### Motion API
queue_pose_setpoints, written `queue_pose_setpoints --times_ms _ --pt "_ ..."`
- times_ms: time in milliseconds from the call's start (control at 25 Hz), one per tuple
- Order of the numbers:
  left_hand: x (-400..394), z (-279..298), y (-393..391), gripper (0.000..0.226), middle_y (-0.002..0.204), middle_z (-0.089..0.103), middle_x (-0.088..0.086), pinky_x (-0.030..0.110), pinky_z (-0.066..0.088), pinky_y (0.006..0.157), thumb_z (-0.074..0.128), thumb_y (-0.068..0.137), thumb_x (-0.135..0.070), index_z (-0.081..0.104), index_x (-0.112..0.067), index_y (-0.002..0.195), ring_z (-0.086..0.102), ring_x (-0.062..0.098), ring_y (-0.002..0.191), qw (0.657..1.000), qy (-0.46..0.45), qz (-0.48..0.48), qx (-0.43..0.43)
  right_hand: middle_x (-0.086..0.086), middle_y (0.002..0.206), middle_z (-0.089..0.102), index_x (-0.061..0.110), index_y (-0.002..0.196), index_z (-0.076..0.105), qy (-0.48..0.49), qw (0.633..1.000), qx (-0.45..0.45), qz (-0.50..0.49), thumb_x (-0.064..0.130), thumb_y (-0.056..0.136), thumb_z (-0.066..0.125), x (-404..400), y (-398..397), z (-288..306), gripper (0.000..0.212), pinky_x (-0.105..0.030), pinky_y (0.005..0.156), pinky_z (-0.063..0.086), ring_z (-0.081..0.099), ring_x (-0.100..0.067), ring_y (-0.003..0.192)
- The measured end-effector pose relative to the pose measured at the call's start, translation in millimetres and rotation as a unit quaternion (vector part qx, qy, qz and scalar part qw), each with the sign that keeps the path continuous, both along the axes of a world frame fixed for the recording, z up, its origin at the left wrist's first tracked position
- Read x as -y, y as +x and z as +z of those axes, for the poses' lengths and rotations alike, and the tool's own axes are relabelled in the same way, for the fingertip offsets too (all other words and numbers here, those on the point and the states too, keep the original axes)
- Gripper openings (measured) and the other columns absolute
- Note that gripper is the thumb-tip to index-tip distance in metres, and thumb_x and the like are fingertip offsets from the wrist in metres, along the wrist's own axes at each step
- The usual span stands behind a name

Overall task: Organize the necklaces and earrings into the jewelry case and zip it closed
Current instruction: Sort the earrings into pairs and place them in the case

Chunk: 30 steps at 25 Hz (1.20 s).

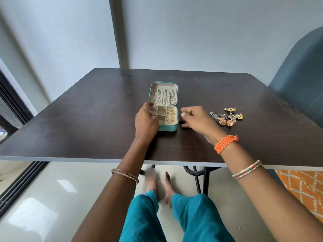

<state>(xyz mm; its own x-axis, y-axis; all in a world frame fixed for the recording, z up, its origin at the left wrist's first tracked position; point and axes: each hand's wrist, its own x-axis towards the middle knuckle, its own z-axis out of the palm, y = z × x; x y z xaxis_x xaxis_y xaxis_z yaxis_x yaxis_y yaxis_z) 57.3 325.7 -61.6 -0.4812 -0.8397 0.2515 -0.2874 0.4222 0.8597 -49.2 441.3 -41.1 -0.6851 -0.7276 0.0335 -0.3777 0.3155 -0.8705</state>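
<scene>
A small teal jewelry case (168, 127) lies open in the middle of the dark table. Its lid holds three silver necklaces (164, 98) hung in a row. Gold earrings (171, 115) sit in the right-hand compartments of the base. My left hand (146, 121) rests on the case's left side, fingers at the hinge edge. My right hand (195, 118) hovers just right of the case, fingers loosely curled, and I see nothing in it. A pile of loose earrings (227, 116) lies on the table to the right of that hand.
The dark wooden table (87, 123) reaches to a pale wall at the back. A blue chair (300, 81) stands at the right edge. An orange patterned cloth (304, 187) shows below the table at the right. My legs and feet are under the table.
</scene>
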Motion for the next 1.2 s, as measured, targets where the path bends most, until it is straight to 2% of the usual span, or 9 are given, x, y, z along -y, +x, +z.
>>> queue_pose_setpoints --times_ms 120,280,400,520,680,800,880,1040,1200 --pt "-2.9 2.3 3.3 0.046 0.117 0.063 0.012 0.017 0.040 0.071 0.034 0.086 0.002 0.054 -0.007 0.126 0.054 0.017 0.091 0.999 0.030 0.016 -0.038 -0.013 0.114 0.068 0.004 0.115 0.064 0.004 0.995 0.044 0.090 0.010 0.089 0.063 2.0 -2.0 3.5 0.026 -0.032 0.097 0.049 0.063 -0.019 0.109" --pt "-3.9 2.8 4.3 0.042 0.114 0.065 0.010 0.023 0.043 0.073 0.035 0.088 -0.003 0.057 -0.010 0.124 0.056 0.018 0.089 0.997 0.041 0.027 -0.060 0.000 0.116 0.068 0.015 0.123 0.060 0.027 0.985 0.015 0.170 0.009 0.076 0.076 -0.8 -9.4 -2.0 0.050 -0.027 0.104 0.040 0.060 -0.011 0.112" --pt "-5.0 3.6 4.2 0.045 0.105 0.064 0.004 0.022 0.044 0.072 0.035 0.086 -0.001 0.055 -0.010 0.126 0.058 0.018 0.089 0.997 0.044 0.022 -0.064 0.002 0.115 0.068 0.019 0.127 0.058 0.033 0.991 -0.065 0.112 0.010 0.073 0.079 7.5 -10.5 -16.3 0.059 -0.036 0.102 0.045 0.063 -0.012 0.106" --pt "-6.5 3.6 4.6 0.046 0.100 0.060 -0.002 0.016 0.042 0.068 0.035 0.086 0.002 0.052 -0.009 0.127 0.057 0.016 0.088 0.997 0.036 0.009 -0.066 0.000 0.114 0.068 0.020 0.131 0.055 -0.001 0.994 -0.053 0.101 0.008 0.075 0.077 10.7 -6.3 -21.9 0.062 -0.031 0.097 0.048 0.065 -0.011 0.099" --pt "-2.4 -1.0 2.3 0.052 0.119 0.063 0.010 0.028 0.049 0.085 0.036 0.080 0.004 0.052 -0.007 0.128 0.060 0.023 0.104 0.999 0.022 0.010 -0.049 0.003 0.114 0.068 0.024 0.131 0.055 -0.024 0.993 -0.081 0.086 0.018 0.073 0.079 15.1 -3.5 -27.1 0.063 -0.034 0.096 0.049 0.061 -0.012 0.105" --pt "-1.9 -3.5 1.8 0.045 0.120 0.062 0.009 0.026 0.045 0.089 0.040 0.082 0.000 0.055 -0.008 0.124 0.057 0.022 0.108 0.998 -0.006 0.027 -0.047 0.007 0.115 0.062 0.019 0.134 0.051 -0.022 0.993 -0.063 0.100 0.017 0.078 0.075 11.3 -3.7 -25.8 0.061 -0.023 0.085 0.047 0.058 -0.004 0.094" --pt "-2.4 -3.6 1.1 0.040 0.122 0.060 0.010 0.031 0.045 0.095 0.043 0.084 -0.006 0.056 -0.007 0.121 0.055 0.023 0.111 0.996 -0.053 0.042 -0.058 0.005 0.118 0.057 0.015 0.133 0.051 -0.049 0.994 -0.033 0.087 0.011 0.082 0.070 2.2 -3.8 -21.1 0.055 -0.023 0.086 0.046 0.059 -0.011 0.099" --pt "-2.9 -0.3 0.9 0.033 0.124 0.056 0.008 0.029 0.042 0.096 0.047 0.087 -0.011 0.057 -0.007 0.118 0.052 0.021 0.114 0.990 -0.094 0.063 -0.090 0.015 0.098 0.063 0.021 0.105 0.069 -0.113 0.984 -0.135 -0.011 0.008 0.081 0.065 -32.6 -17.0 -12.9 0.028 -0.016 0.079 0.046 0.061 -0.008 0.089" --pt "-3.7 3.3 -2.8 0.036 0.119 0.060 0.009 0.038 0.043 0.096 0.045 0.083 -0.019 0.059 -0.008 0.115 0.054 0.024 0.109 0.984 -0.133 0.063 -0.098 0.011 0.084 0.070 0.020 0.083 0.073 -0.144 0.962 -0.192 -0.133 0.000 0.077 0.059 -80.2 -59.4 -5.6 0.025 -0.011 0.075 0.045 0.063 0.000 0.078"
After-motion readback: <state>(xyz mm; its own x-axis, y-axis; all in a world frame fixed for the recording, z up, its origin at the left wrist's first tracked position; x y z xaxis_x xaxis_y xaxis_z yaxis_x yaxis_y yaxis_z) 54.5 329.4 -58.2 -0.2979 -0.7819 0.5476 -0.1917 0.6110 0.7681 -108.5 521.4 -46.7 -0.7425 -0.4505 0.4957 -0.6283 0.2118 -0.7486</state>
